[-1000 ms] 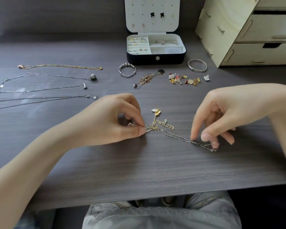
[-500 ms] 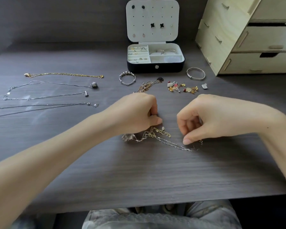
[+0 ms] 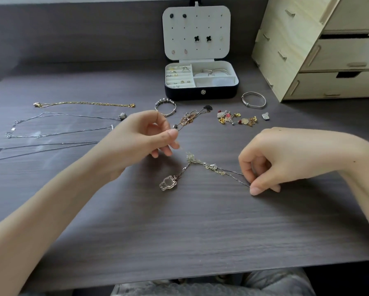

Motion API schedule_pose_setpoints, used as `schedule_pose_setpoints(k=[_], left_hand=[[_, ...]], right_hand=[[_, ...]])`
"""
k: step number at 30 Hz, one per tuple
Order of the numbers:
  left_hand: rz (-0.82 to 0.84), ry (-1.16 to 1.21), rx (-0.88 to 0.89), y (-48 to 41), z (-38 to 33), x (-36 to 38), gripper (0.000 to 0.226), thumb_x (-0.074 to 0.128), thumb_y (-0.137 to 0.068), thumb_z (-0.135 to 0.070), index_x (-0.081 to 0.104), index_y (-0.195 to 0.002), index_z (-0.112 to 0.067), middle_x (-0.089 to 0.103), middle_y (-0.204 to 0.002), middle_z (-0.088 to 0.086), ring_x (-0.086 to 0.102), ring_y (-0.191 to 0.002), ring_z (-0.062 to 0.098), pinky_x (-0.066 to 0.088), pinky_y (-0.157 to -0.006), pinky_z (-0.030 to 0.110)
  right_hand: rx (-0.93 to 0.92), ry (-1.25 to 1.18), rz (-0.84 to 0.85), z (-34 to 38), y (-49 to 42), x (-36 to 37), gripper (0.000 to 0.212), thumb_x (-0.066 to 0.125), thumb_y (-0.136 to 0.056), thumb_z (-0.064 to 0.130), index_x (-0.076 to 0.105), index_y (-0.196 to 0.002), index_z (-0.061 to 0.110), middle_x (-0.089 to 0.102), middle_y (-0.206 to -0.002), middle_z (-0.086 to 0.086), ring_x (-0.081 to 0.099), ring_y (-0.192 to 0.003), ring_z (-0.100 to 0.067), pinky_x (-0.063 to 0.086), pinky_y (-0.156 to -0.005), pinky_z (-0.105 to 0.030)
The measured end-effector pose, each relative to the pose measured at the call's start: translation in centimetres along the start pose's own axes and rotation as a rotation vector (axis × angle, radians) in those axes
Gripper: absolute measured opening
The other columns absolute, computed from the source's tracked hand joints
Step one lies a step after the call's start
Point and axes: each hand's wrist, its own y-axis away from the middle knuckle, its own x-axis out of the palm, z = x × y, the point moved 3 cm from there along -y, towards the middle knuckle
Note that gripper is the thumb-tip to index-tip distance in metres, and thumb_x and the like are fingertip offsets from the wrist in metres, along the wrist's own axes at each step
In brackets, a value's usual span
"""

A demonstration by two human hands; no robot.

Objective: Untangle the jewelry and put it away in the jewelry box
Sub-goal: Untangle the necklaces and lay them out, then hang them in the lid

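The right hand pinches one end of the tangled chains between thumb and forefinger, pressing it at the table on the right. From there the fine silver strands run left and slightly away to a small knot with gold links, then drop toward the near side to a clear, silver-rimmed pendant lying flat on the table. The left hand hovers just left of the knot with thumb and forefinger pressed together; whether a thread of chain sits between them cannot be told. Farther away, in the middle, the jewelry box stands open, its lid upright with earrings pinned on it, rings in the left compartments and a bangle in the far right one. Just in front of it lie a beaded bracelet, a rose-gold tangle, a cluster of small charms and a silver bangle. On the left, four necklaces are laid out straight, well apart from the hands. A wooden drawer unit stands at the far right.
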Motion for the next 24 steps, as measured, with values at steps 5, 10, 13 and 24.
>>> schedule_pose_setpoints(k=[5, 10, 13, 24], left_hand=[[-0.021, -0.1, 0.029, -0.1, 0.7, -0.4, 0.015, 0.063, -0.086, -0.013, 0.052, -0.075, -0.011, 0.07, -0.067, -0.001, 0.062, -0.062, 0.011, 0.042, -0.051, 0.017], [-0.079, -0.047, 0.04, -0.5, 0.5, -0.1, 0.016, 0.061, -0.088, -0.014, 0.051, -0.077, -0.01, 0.071, -0.07, 0.004, 0.064, -0.06, 0.015, 0.044, -0.05, 0.021], [-0.063, 0.001, 0.026, -1.1, -0.1, 0.2, 0.016, 0.061, -0.089, -0.016, 0.05, -0.078, -0.01, 0.073, -0.073, 0.007, 0.066, -0.061, 0.016, 0.044, -0.05, 0.022], [-0.24, -0.564, 0.164, -3.7, 0.0, 1.4, 0.014, 0.063, -0.086, -0.026, 0.052, -0.078, -0.022, 0.063, -0.082, -0.004, 0.058, -0.075, 0.018, 0.041, -0.068, 0.027]], right_hand=[[0.101, -0.07, 0.107, -0.7, 0.9, -0.5, 0.018, 0.069, -0.079, 0.035, 0.059, -0.072, 0.021, 0.069, -0.061, 0.007, 0.065, -0.056, -0.007, 0.05, -0.066, -0.024], [0.079, 0.075, -0.077, -0.7, 0.3, -1.1, 0.02, 0.066, -0.076, 0.046, 0.06, -0.073, 0.028, 0.065, -0.064, 0.017, 0.058, -0.059, -0.002, 0.045, -0.06, -0.019], [0.001, 0.1, -0.319, 0.2, -1.0, -1.4, 0.028, 0.064, -0.068, 0.06, 0.059, -0.079, 0.035, 0.059, -0.074, 0.022, 0.053, -0.072, 0.004, 0.041, -0.063, -0.018], [0.066, 0.153, -0.21, -0.6, 0.6, 0.6, 0.028, 0.067, -0.065, 0.059, 0.056, -0.076, 0.036, 0.056, -0.079, 0.022, 0.048, -0.084, 0.009, 0.044, -0.065, -0.017]])
